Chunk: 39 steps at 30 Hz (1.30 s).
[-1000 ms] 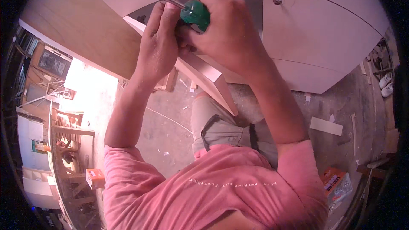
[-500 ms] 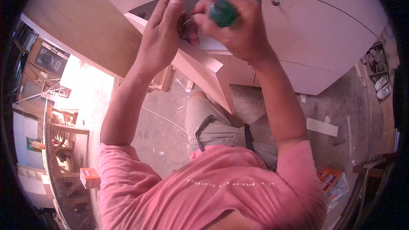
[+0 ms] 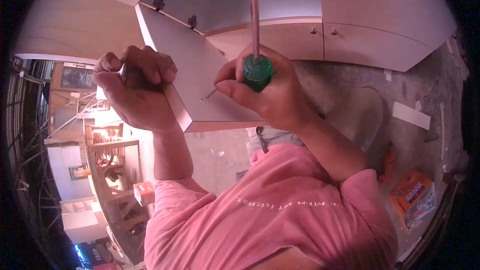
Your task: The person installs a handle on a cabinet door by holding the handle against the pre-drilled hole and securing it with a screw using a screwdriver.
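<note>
My right hand [image 3: 275,87] is closed round the green handle of a screwdriver [image 3: 257,72], its long shaft standing up away from me. A thin, short metal piece [image 3: 210,93] shows by that thumb and forefinger; whether they pinch it I cannot tell. My left hand [image 3: 137,85] has its fingers curled, thumb and forefinger pressed together on something small and pale that is too small to make out. It is beside the free edge of an open cabinet door [image 3: 195,65]. Two dark hinges [image 3: 192,21] sit along the door's far edge, by the grey cabinet interior.
Closed cabinet doors with small round knobs [image 3: 334,31] stand ahead and to the right. A large wooden panel [image 3: 75,22] rises at the left. On the floor at right lie a pale board strip [image 3: 411,115] and an orange box [image 3: 412,195]. Wooden frames [image 3: 115,150] stand at left.
Both hands have drawn back from the hinge area toward me and moved apart, the left one leftward. The screwdriver now points upward. My view has shifted, and the hinges show uncovered.
</note>
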Each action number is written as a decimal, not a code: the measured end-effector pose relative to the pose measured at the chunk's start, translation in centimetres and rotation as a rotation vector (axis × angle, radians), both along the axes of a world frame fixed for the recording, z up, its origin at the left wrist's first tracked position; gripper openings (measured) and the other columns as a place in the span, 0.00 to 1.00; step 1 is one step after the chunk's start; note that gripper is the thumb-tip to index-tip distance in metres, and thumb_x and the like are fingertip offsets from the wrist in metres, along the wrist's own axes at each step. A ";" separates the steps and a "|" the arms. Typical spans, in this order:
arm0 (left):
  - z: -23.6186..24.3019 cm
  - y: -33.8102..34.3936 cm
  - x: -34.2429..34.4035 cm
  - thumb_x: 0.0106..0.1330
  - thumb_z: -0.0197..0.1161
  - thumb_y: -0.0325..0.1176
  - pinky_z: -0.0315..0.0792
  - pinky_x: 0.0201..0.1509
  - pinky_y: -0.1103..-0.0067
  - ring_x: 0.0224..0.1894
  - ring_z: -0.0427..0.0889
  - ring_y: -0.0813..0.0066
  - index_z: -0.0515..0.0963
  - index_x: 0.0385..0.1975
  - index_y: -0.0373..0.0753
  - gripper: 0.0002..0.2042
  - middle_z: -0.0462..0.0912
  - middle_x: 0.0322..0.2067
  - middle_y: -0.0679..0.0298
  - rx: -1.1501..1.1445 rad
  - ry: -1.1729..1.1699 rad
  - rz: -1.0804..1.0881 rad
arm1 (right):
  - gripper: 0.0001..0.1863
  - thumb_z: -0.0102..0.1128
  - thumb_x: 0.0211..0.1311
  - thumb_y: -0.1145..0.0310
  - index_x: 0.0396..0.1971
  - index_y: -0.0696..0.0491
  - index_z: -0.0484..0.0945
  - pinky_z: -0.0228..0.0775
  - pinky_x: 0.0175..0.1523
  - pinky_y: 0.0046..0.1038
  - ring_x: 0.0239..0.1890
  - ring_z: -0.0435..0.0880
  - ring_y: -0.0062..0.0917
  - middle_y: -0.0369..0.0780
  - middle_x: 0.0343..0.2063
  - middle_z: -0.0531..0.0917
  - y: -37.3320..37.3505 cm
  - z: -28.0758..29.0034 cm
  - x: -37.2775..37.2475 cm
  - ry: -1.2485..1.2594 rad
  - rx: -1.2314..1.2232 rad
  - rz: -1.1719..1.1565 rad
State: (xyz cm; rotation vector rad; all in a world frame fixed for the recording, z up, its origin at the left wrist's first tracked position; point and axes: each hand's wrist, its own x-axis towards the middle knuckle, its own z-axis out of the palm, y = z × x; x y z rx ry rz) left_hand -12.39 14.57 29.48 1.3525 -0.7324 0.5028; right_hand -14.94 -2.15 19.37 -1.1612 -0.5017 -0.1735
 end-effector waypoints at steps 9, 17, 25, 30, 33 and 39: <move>-0.3 0.0 -0.1 0.79 0.33 0.57 0.65 0.21 0.76 0.15 0.62 0.71 0.66 0.45 0.45 0.22 0.61 0.15 0.61 -0.124 -0.015 -0.016 | 0.13 0.69 0.59 0.78 0.29 0.54 0.69 0.75 0.48 0.24 0.40 0.83 0.20 0.42 0.35 0.85 0.5 1.2 0.1 0.015 0.097 0.072; 0.0 -1.4 0.4 0.79 0.36 0.54 0.66 0.23 0.76 0.17 0.64 0.70 0.63 0.43 0.44 0.19 0.63 0.16 0.60 -0.065 -0.033 -0.007 | 0.13 0.69 0.59 0.77 0.29 0.53 0.70 0.76 0.47 0.24 0.40 0.83 0.20 0.44 0.38 0.86 -0.2 1.3 0.1 0.029 0.003 0.077; -0.1 -3.5 1.6 0.81 0.39 0.42 0.66 0.22 0.81 0.19 0.68 0.76 0.60 0.43 0.37 0.13 0.72 0.21 0.57 0.056 -0.064 0.194 | 0.23 0.80 0.50 0.63 0.34 0.54 0.72 0.76 0.51 0.30 0.44 0.86 0.28 0.46 0.40 0.87 -2.7 1.0 -0.8 -0.032 0.162 0.107; -2.6 -2.2 2.1 0.79 0.45 0.43 0.75 0.41 0.76 0.37 0.78 0.69 0.64 0.45 0.36 0.14 0.74 0.39 0.55 -0.057 -0.303 0.430 | 0.25 0.83 0.45 0.68 0.35 0.53 0.71 0.74 0.56 0.31 0.53 0.83 0.32 0.47 0.46 0.85 -4.2 1.2 -0.4 -0.227 -0.147 -0.127; -5.1 -1.2 0.5 0.77 0.53 0.41 0.76 0.45 0.75 0.40 0.79 0.70 0.67 0.44 0.36 0.13 0.75 0.40 0.57 -0.081 -0.400 0.478 | 0.22 0.80 0.46 0.72 0.33 0.53 0.71 0.73 0.54 0.28 0.48 0.84 0.29 0.44 0.42 0.85 -4.6 1.6 -0.4 -0.150 -0.068 -0.118; -9.2 -3.0 -2.9 0.60 0.71 0.24 0.74 0.42 0.76 0.40 0.77 0.72 0.71 0.55 0.32 0.23 0.76 0.42 0.57 0.063 -0.081 0.347 | 0.22 0.76 0.47 0.76 0.35 0.52 0.69 0.68 0.45 0.21 0.37 0.74 0.17 0.34 0.35 0.76 -6.1 2.1 -0.3 -0.016 -0.238 -0.251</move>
